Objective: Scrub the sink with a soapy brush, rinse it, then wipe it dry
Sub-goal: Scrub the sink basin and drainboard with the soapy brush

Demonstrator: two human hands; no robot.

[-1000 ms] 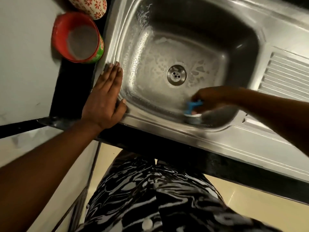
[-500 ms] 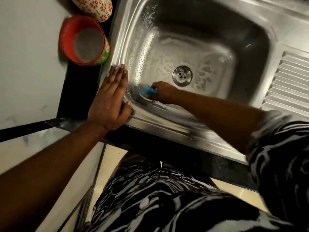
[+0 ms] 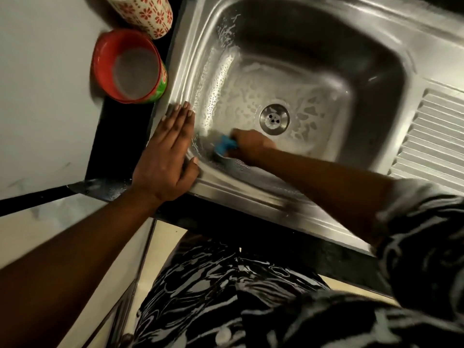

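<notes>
One stainless-steel sink (image 3: 313,38), rounded-rectangular basin, glossy sheen. Right-hand grip (image 3: 251,144) curled tight round blue plastic brush (image 3: 226,144), down inside basin at near-left corner, just left of round perforated drain strainer (image 3: 274,119); bristle end blurred, contact with steel impossible to tell. Left-hand grip (image 3: 165,156) flat and holding nothing, fingers straight and together, palm pressed on sink's left rim, thumb along rounded inner edge. Basin floor and left wall filmed with patchy white suds (image 3: 241,81) and beaded droplets; far and right walls smooth and dark. Ribbed draining board (image 3: 431,136) at right. On black surface (image 3: 120,136) beside left rim: round red tub (image 3: 103,71) with green label band, pale grey contents; just behind it, cream cup (image 3: 148,13) with red flower print.
</notes>
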